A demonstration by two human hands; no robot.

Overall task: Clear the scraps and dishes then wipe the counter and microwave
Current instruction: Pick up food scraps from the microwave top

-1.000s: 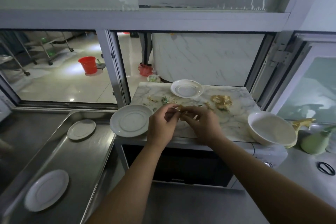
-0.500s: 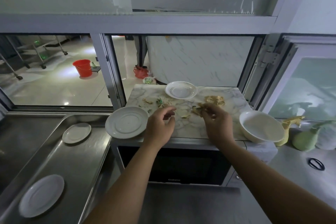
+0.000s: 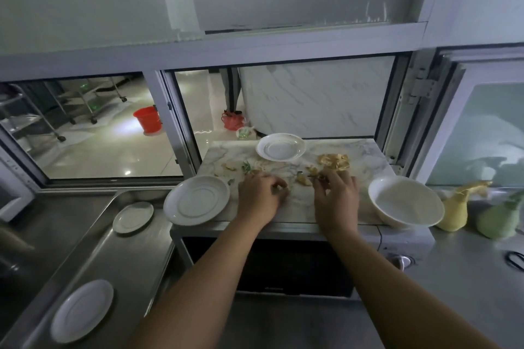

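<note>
Left hand: the left hand [image 3: 262,195] lies low on the marble slab [image 3: 365,159], fingers curled in around a small pale scrap; what exactly it pinches is too small to tell.
Right hand: the right hand [image 3: 336,198] is just beside it, fingertips pinching a dark, thin bit of scrap at the near edge of the litter.
Scraps: food scraps [image 3: 333,161] are strewn across the slab beyond both hands, with a yellowish heap at the far right, smaller pale and green pieces to the left, and one piece between the two hands.
Slab and microwave: the slab sits on top of the microwave [image 3: 283,266], whose dark door faces the camera below the wrists.
Dishes on the slab: a small white plate [image 3: 280,147] stands at the far edge; a larger white plate [image 3: 196,200] overhangs the left corner, near the left hand; a white bowl [image 3: 405,202] overhangs the right corner, near the right hand.
Left side: a steel tray [image 3: 127,258] holds two more white plates, one near its far end [image 3: 133,217] and one close to the camera [image 3: 82,310].
Right side: a yellow spray bottle [image 3: 456,207] and a green spray bottle [image 3: 499,217] stand on the counter [image 3: 467,278] just beside the bowl.
Beyond the window: a red bucket [image 3: 147,119] on a shiny floor.
</note>
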